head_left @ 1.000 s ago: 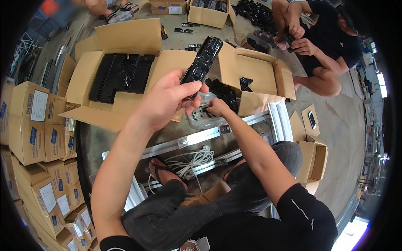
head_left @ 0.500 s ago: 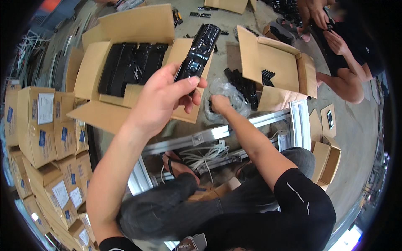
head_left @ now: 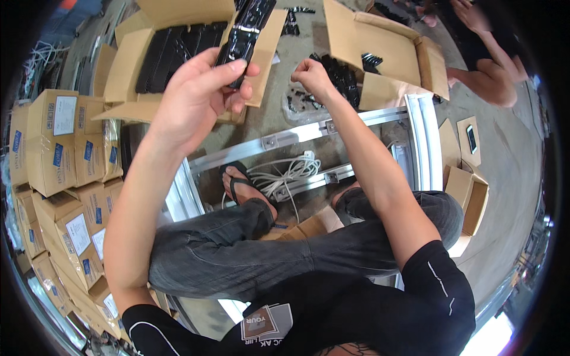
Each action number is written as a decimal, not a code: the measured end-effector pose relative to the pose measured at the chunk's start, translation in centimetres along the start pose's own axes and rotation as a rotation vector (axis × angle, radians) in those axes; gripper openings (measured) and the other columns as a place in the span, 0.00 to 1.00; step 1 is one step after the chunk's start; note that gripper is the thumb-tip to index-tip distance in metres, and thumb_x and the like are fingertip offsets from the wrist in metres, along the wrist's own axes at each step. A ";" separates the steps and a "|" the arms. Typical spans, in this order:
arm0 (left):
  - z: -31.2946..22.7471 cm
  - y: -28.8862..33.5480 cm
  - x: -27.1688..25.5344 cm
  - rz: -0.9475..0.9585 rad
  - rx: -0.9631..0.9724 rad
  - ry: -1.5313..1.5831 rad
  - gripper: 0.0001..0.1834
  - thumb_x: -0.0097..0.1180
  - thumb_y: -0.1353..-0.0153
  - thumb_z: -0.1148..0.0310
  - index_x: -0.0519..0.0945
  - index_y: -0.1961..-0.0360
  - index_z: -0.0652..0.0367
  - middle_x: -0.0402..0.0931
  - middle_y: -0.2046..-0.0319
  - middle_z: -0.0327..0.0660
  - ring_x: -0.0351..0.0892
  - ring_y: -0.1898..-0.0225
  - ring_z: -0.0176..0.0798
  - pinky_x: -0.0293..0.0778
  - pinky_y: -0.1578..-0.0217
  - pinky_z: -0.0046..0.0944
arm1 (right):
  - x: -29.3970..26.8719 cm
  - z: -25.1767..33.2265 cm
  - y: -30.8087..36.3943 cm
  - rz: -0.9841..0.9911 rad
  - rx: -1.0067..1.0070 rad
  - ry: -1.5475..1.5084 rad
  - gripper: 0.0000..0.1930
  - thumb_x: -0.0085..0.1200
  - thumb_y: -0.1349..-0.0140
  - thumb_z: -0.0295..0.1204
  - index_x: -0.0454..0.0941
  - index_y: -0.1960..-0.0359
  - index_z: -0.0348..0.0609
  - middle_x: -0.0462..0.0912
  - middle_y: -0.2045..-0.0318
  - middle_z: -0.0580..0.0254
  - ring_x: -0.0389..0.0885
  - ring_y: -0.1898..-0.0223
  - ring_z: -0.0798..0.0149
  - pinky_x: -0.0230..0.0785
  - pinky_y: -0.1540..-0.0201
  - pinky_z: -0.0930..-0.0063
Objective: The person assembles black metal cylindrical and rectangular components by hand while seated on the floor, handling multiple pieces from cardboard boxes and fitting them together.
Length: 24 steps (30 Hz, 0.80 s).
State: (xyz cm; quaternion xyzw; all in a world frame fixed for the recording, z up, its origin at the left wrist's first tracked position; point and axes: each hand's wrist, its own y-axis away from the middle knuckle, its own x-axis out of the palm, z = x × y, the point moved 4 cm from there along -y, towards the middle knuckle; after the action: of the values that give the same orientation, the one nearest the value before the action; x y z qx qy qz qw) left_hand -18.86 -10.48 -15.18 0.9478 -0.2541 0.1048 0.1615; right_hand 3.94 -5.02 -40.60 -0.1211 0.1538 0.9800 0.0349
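My left hand [head_left: 199,89] is closed round the lower end of a glossy black channel-shaped bracket [head_left: 248,29]. The bracket is held up at a tilt, and its far end runs out at the top edge. My right hand [head_left: 313,77] is closed, fingertips pressed together, above a clear plastic bag [head_left: 295,113]. Any thing in its fingers is hidden or too small to make out. Small black parts [head_left: 303,98] lie in the bag, just below that hand. Beside it is a heap of black brackets [head_left: 343,80].
An open carton [head_left: 124,71] packed with black pieces stands left; another open carton [head_left: 386,41] holds a few at right. A silver metal frame [head_left: 297,135] crosses before my legs, with a coiled white cable [head_left: 285,178] inside. Stacked cartons [head_left: 53,142] line the left. A co-worker's hand [head_left: 472,15] shows far right.
My right hand has come up out of the plastic bag, which now shows the small parts inside. My left hand still grips the bracket. The whole view has shifted, with more of my legs showing.
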 end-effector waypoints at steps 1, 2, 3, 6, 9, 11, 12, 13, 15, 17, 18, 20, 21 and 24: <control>0.0 0.0 0.2 -0.007 0.022 0.013 0.14 0.57 0.33 0.67 0.74 0.51 0.62 0.78 0.60 0.38 0.76 0.66 0.29 0.70 0.69 0.31 | -0.6 1.0 0.2 0.010 0.016 -0.104 0.06 0.61 0.50 0.28 0.76 0.74 0.41 0.76 0.82 0.67 0.72 0.83 0.70 0.65 0.80 0.71; 0.0 0.1 0.5 -0.032 0.015 0.008 0.14 0.57 0.33 0.68 0.74 0.51 0.62 0.79 0.60 0.38 0.76 0.66 0.29 0.71 0.69 0.31 | -0.9 1.8 0.9 -0.032 -0.009 -0.202 0.05 0.60 0.48 0.27 0.77 0.73 0.41 0.75 0.82 0.68 0.66 0.84 0.73 0.58 0.82 0.74; -0.2 0.7 0.3 -0.073 0.020 0.009 0.13 0.57 0.34 0.68 0.74 0.51 0.62 0.79 0.60 0.38 0.76 0.66 0.29 0.71 0.69 0.31 | -1.0 3.7 2.0 0.006 0.005 -0.302 0.04 0.58 0.47 0.25 0.79 0.70 0.40 0.77 0.79 0.67 0.65 0.83 0.76 0.55 0.82 0.78; -1.4 1.0 1.6 -0.085 0.099 0.011 0.13 0.56 0.32 0.70 0.73 0.50 0.62 0.79 0.61 0.38 0.77 0.66 0.29 0.73 0.69 0.31 | -4.2 11.0 4.5 -0.002 -0.080 -0.400 0.07 0.58 0.46 0.24 0.80 0.65 0.38 0.80 0.75 0.67 0.65 0.82 0.79 0.53 0.82 0.78; -2.2 0.6 2.5 -0.109 0.186 0.025 0.13 0.54 0.32 0.73 0.71 0.48 0.63 0.79 0.60 0.40 0.78 0.66 0.29 0.74 0.68 0.31 | -6.9 19.8 7.2 -0.062 -0.274 -0.279 0.08 0.56 0.41 0.23 0.78 0.59 0.38 0.81 0.72 0.66 0.61 0.84 0.82 0.48 0.84 0.83; -2.9 0.5 3.5 -0.159 0.273 0.010 0.13 0.54 0.32 0.74 0.69 0.50 0.66 0.78 0.60 0.43 0.77 0.69 0.29 0.74 0.71 0.29 | -8.6 25.2 10.1 -0.025 -0.416 -0.198 0.08 0.58 0.41 0.24 0.78 0.60 0.37 0.82 0.70 0.68 0.67 0.80 0.82 0.56 0.80 0.85; -3.0 0.4 3.7 -0.147 0.294 -0.015 0.14 0.54 0.32 0.74 0.68 0.48 0.67 0.78 0.59 0.44 0.77 0.68 0.29 0.74 0.71 0.29 | -8.8 26.9 11.6 -0.012 -0.491 -0.148 0.07 0.59 0.42 0.23 0.79 0.62 0.37 0.82 0.70 0.67 0.72 0.74 0.78 0.63 0.72 0.83; -2.9 0.1 3.7 -0.145 0.305 -0.016 0.14 0.54 0.32 0.75 0.69 0.48 0.67 0.78 0.59 0.44 0.77 0.68 0.29 0.75 0.70 0.29 | -8.6 28.1 13.2 0.003 -0.557 -0.101 0.07 0.60 0.43 0.23 0.79 0.63 0.36 0.82 0.70 0.67 0.77 0.68 0.75 0.69 0.64 0.81; -3.1 0.0 4.2 -0.138 0.354 -0.038 0.15 0.54 0.32 0.75 0.68 0.47 0.66 0.78 0.59 0.44 0.78 0.68 0.30 0.75 0.70 0.30 | -8.2 29.1 15.8 0.010 -0.644 0.086 0.08 0.61 0.43 0.24 0.79 0.63 0.37 0.82 0.70 0.68 0.75 0.69 0.78 0.68 0.65 0.80; -2.9 0.3 4.7 -0.153 0.410 -0.049 0.15 0.54 0.32 0.75 0.68 0.47 0.66 0.78 0.60 0.43 0.77 0.68 0.29 0.75 0.70 0.30 | -7.2 29.6 18.6 -0.025 -0.632 0.131 0.08 0.62 0.44 0.24 0.79 0.63 0.37 0.82 0.70 0.69 0.71 0.72 0.79 0.66 0.67 0.80; -2.7 0.4 5.3 -0.163 0.443 -0.053 0.15 0.54 0.32 0.75 0.67 0.47 0.66 0.78 0.60 0.43 0.77 0.68 0.29 0.74 0.70 0.29 | -7.1 29.1 19.2 -0.058 -0.617 0.110 0.08 0.62 0.44 0.24 0.79 0.63 0.38 0.82 0.70 0.69 0.70 0.73 0.80 0.66 0.69 0.81; -2.0 0.6 6.1 -0.172 0.472 -0.096 0.16 0.54 0.32 0.75 0.66 0.46 0.66 0.77 0.61 0.42 0.76 0.67 0.28 0.74 0.69 0.29 | -6.6 27.9 19.7 -0.099 -0.620 0.106 0.09 0.63 0.44 0.23 0.80 0.62 0.39 0.83 0.69 0.69 0.68 0.75 0.79 0.65 0.72 0.80; -1.7 1.0 6.2 -0.181 0.480 -0.170 0.16 0.54 0.32 0.75 0.66 0.46 0.66 0.77 0.61 0.41 0.76 0.67 0.27 0.74 0.69 0.30 | -6.3 27.9 20.0 -0.091 -0.616 0.099 0.09 0.63 0.44 0.23 0.80 0.62 0.39 0.83 0.69 0.69 0.68 0.75 0.79 0.65 0.72 0.80; -1.4 2.2 6.8 -0.219 0.484 -0.207 0.16 0.53 0.31 0.75 0.65 0.45 0.67 0.76 0.61 0.42 0.75 0.66 0.28 0.74 0.67 0.32 | -5.5 28.3 20.6 -0.114 -0.759 0.132 0.09 0.63 0.43 0.20 0.81 0.61 0.40 0.74 0.75 0.76 0.63 0.78 0.83 0.56 0.75 0.84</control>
State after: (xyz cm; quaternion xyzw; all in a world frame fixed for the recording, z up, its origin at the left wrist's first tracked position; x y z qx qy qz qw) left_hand -14.33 -14.82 -11.43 0.9862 -0.1331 0.0470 -0.0862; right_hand 0.64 -16.01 -7.02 -0.1966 -0.2249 0.9538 0.0320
